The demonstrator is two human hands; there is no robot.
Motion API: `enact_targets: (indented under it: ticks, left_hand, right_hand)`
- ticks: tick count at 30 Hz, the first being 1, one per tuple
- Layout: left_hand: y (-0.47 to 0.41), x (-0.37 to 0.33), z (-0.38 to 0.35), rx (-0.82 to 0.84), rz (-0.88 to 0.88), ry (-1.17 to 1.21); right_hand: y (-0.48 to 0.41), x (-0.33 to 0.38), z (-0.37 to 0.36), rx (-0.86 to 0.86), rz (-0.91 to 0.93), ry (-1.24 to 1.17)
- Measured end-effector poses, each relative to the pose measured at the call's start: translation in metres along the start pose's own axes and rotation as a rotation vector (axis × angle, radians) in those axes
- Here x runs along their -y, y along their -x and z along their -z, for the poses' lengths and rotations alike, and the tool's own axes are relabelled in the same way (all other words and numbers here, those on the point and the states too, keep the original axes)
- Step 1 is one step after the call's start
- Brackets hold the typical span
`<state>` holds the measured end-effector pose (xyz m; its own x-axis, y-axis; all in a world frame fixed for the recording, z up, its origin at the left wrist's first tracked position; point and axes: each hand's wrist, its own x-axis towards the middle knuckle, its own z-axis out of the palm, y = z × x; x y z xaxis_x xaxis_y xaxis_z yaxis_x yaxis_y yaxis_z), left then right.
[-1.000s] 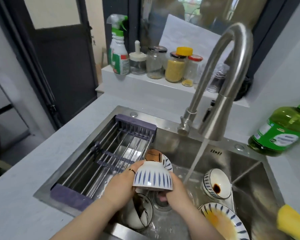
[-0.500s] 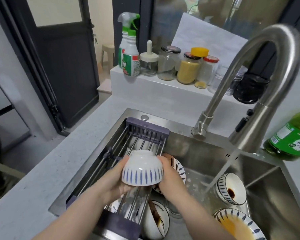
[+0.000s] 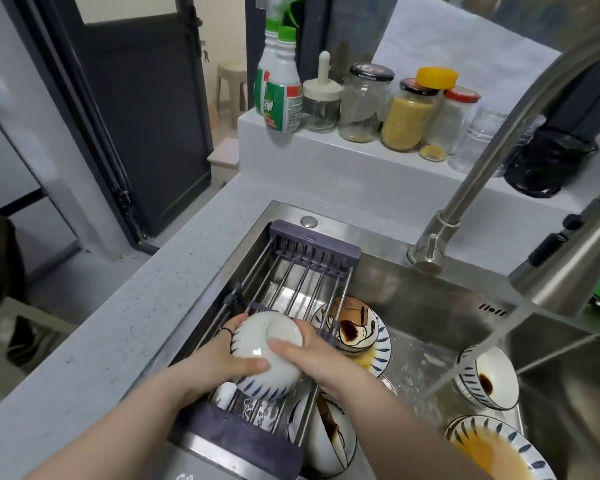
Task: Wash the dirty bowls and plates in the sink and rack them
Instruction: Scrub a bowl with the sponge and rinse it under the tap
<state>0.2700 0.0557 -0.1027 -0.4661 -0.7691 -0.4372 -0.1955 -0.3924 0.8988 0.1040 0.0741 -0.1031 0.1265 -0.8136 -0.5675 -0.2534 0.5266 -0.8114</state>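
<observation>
Seemingly, the upturned bowl point(image 3: 267, 355) rests on the rack point(image 3: 312, 268) over stained bowls point(image 3: 329, 434).

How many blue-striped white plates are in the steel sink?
2. One blue-striped white plate lies under the brown-stained cartoon bowl, beside the right hand. The other plate, with orange sauce, is at the front right. Others may hide under the grey wire rack.

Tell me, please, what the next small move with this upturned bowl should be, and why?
Probably lower the bowl onto the rack rods and let go. The left hand and right hand hold it mouth down right over the rack, and it looks clean, while a stained bowl waits in the sink.
</observation>
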Motion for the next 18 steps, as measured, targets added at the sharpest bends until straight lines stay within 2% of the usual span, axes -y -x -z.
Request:
enact_targets:
  ticks: [2,5,11,14,18]
  left_hand:
    - [0.001,0.002,0.005,0.048,0.014,-0.192]
    - [-0.004,0.007,0.009,0.013,0.061,-0.413]
    - [-0.011,0.012,0.006,-0.038,0.164,-0.686]
    - [-0.013,0.013,0.004,-0.074,0.207,-0.825]
    - [-0.01,0.015,0.001,-0.113,0.134,-0.95]
  right_hand:
    - [-0.007,-0.005,-0.006,-0.007,0.006,0.132]
    - [-0.015,-0.01,-0.017,0.005,-0.029,0.199]
    - [-0.025,-0.011,-0.02,0.02,-0.091,0.295]
    - [-0.023,-0.015,-0.029,-0.032,-0.078,0.35]
    - [-0.02,-0.018,-0.035,-0.1,-0.028,0.358]
